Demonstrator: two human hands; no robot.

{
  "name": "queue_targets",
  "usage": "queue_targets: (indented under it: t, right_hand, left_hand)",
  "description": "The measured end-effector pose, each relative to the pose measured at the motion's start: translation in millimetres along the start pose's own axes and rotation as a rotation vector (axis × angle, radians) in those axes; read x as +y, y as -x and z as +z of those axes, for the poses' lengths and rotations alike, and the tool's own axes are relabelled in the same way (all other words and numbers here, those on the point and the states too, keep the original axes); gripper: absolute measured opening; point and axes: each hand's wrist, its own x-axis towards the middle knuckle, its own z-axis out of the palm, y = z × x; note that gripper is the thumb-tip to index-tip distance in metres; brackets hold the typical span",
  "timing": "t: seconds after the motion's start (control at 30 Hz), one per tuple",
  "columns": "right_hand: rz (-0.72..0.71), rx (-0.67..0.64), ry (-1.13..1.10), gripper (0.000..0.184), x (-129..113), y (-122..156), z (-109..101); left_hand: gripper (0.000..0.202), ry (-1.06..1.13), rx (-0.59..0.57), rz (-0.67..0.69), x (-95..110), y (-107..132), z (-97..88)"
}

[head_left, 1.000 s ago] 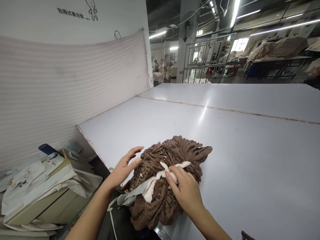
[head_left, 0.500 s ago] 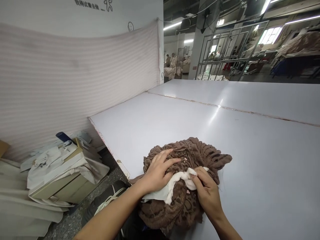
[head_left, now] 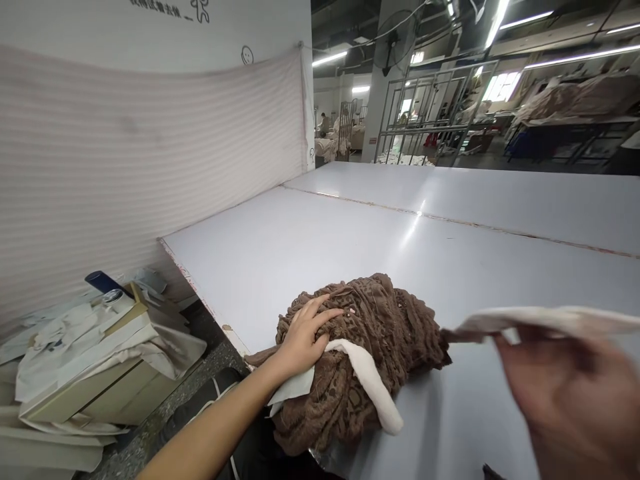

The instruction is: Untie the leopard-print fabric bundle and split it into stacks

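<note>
The left hand [head_left: 305,333] presses flat on the brown bundle [head_left: 365,353] at the desk [head_left: 350,240] edge, pinning it, while the right hand [head_left: 570,393], right of the bundle, pinches a cream strip [head_left: 540,320].

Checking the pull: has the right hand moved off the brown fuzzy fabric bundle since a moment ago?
Yes. The right hand has swung right, off the brown fuzzy fabric bundle on the white table, drawing a cream fabric strip with it.
</note>
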Motion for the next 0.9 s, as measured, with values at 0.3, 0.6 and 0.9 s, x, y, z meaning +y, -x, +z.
queue_targets:
  t: [0.3, 0.6, 0.9]
  right_hand:
    - [0.277, -0.187, -0.211, 0.031, 47, 35, 84]
    - [0.078, -0.124, 0.219, 0.048, 75, 21, 82]
    - [-0.148, -0.414, 0.608, 0.058, 70, 20, 41]
  left_hand:
    - [0.058, -0.049, 0.088, 0.007, 4, -8, 21.5]
    - [0.056, -0.058, 0.243, 0.080, 12, -34, 51.6]
    - [0.057, 0.115, 0.231, -0.040, 35, -63, 85.0]
